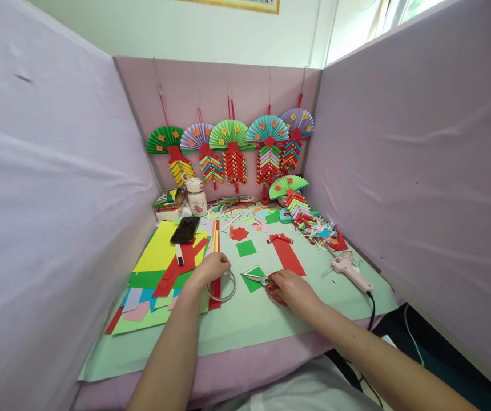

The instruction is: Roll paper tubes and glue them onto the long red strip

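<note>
My left hand (212, 268) rests with curled fingers on the edge of a clear tape ring (223, 286) and beside thin red and yellow paper strips (216, 235). My right hand (292, 290) lies over the red handles of a pair of scissors (259, 279), whose blades point left over a small green paper square (252, 279). A second green square (246, 248) and a long red paper strip (289, 257) with a rolled top lie just beyond, on the pale green mat (245, 325).
Sheets of coloured paper (160, 268) are stacked at the left with a black phone (185, 229) and a marker on them. A pink glue gun (350, 270) lies at the right. Paper fan ornaments (232, 142) hang on the back partition; scraps and a jar (196, 197) sit below.
</note>
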`<state>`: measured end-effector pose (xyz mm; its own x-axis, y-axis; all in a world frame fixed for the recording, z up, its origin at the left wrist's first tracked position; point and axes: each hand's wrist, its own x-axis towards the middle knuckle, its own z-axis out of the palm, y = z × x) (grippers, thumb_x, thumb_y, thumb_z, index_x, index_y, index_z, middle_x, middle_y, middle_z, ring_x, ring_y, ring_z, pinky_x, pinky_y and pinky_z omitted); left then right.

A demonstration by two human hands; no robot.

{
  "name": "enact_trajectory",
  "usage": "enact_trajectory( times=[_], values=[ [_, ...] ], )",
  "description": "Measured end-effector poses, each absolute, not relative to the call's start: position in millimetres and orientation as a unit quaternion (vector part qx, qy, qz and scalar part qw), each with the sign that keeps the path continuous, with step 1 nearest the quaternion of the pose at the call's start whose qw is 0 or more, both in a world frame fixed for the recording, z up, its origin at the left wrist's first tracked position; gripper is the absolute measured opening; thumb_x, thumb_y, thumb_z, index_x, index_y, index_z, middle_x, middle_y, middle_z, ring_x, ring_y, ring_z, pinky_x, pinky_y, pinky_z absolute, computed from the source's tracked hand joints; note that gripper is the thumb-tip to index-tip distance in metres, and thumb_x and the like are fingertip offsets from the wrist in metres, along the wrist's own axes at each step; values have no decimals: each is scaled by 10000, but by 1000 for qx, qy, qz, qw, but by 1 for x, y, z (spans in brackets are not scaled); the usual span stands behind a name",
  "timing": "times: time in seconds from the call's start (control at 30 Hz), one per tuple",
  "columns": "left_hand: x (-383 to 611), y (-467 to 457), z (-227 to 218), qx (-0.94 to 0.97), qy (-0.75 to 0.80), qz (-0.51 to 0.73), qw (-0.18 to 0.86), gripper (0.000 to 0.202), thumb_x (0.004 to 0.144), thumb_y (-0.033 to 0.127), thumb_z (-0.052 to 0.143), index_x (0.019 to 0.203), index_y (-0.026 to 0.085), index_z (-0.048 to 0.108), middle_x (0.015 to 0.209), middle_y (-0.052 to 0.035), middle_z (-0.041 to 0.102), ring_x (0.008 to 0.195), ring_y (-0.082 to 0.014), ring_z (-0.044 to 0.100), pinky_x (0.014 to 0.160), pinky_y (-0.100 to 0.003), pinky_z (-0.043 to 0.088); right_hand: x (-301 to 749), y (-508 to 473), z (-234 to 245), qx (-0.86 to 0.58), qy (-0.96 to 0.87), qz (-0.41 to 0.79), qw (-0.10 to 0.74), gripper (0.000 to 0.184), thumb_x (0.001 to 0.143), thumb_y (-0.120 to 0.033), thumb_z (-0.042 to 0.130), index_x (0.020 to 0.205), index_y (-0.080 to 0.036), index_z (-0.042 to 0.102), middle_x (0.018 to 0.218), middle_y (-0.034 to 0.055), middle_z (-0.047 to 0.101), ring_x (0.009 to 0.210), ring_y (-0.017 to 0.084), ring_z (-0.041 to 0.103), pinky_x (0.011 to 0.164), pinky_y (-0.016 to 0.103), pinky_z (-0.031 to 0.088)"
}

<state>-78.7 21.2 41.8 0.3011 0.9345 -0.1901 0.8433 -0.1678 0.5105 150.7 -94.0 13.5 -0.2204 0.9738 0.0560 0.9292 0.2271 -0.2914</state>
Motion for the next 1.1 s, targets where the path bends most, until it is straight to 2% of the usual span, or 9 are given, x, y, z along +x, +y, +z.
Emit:
enact_trajectory(
  times=[0.1, 0.23, 0.47, 0.63, 0.73, 0.87, 1.0, 1.1],
  values=[
    [-78, 20, 44, 742, 553, 138, 353, 201, 760, 317, 514, 800, 164, 639, 728, -25, 659, 567, -106, 519, 491, -207, 342, 151, -94, 14, -615, -775, 103, 106, 216, 860, -194, 521, 1060, -184, 604, 1017, 76, 619, 943, 190, 561, 703, 236, 367],
    [-62, 16, 37, 697, 511, 166, 475, 284, 783, 388, 502, 867, 154, 640, 787, -37, 683, 455, -63, 389, 429, -217, 264, 153, -93, 11, -610, -778, 99, 114, 230, 861, -194, 532, 1080, -185, 601, 1019, 76, 615, 947, 187, 560, 754, 236, 383],
    [-51, 11, 30, 689, 512, 136, 494, 279, 754, 368, 546, 830, 134, 676, 669, -33, 653, 449, -68, 367, 428, -227, 238, 154, -93, 9, -603, -780, 104, 134, 237, 860, -189, 533, 1084, -174, 611, 1020, 85, 619, 961, 192, 561, 784, 243, 397],
    [-53, 12, 27, 667, 491, 152, 539, 267, 705, 369, 622, 782, 119, 674, 616, -30, 626, 419, -56, 308, 414, -235, 188, 155, -108, 13, -559, -800, 151, 161, 242, 867, -210, 523, 1084, -189, 629, 1019, 81, 632, 947, 183, 576, 801, 244, 410],
    [-59, 16, 27, 626, 477, 206, 581, 252, 676, 357, 666, 760, 121, 641, 712, -52, 666, 418, -38, 274, 408, -230, 165, 167, -117, 17, -555, -795, 160, 183, 229, 874, -226, 513, 1071, -208, 629, 980, 69, 643, 907, 178, 584, 779, 249, 415],
    [-72, 27, 29, 553, 420, 279, 663, 252, 693, 348, 684, 772, 129, 587, 929, -99, 689, 423, -7, 223, 402, -206, 132, 182, -97, 29, -604, -757, 111, 225, 229, 882, -285, 511, 1063, -196, 620, 1001, 81, 644, 918, 197, 581, 774, 278, 414],
    [-80, 36, 27, 499, 386, 319, 707, 261, 708, 334, 700, 752, 113, 567, 942, -131, 680, 416, 15, 207, 392, -185, 90, 167, -37, 36, -596, -767, 60, 229, 218, 852, -247, 566, 1052, -177, 618, 1045, 92, 640, 946, 192, 577, 764, 257, 399],
    [-80, 37, 26, 478, 389, 335, 713, 244, 712, 310, 701, 747, 110, 566, 886, -120, 680, 402, 22, 201, 381, -174, 78, 142, 14, 32, -576, -796, 41, 182, 161, 834, -221, 594, 973, -162, 651, 953, 83, 651, 897, 186, 573, 748, 252, 386]
  ],
)
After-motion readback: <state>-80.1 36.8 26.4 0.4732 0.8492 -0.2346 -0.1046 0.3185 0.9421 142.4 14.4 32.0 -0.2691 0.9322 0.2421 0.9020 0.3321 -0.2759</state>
